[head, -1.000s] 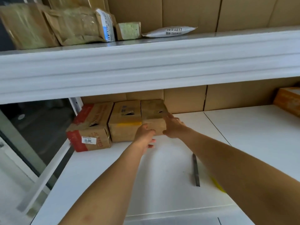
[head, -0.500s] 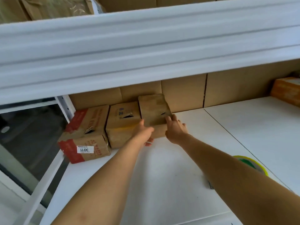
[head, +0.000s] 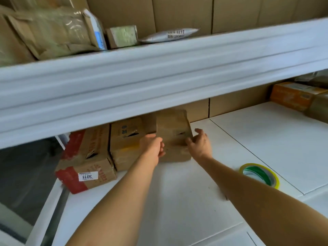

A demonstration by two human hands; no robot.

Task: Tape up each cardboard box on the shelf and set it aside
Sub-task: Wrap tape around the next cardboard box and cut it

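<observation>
Both hands hold the rightmost of three cardboard boxes at the back left of the white shelf (head: pixel 248 139). The left hand (head: pixel 152 146) has its fingers curled on the plain brown box's (head: pixel 173 128) left side; the right hand (head: pixel 199 143) grips its right edge. Beside it stand a second box (head: pixel 124 139) and a red-marked box (head: pixel 87 162). A roll of tape (head: pixel 259 174) lies to the right.

I have both bare arms stretched forward, nearly parallel. My left hand (head: pixel 152 146) has fingers curled around the box (head: pixel 174 137); my right hand (head: pixel 199 143) grips its opposite side, fingers spread.
</observation>
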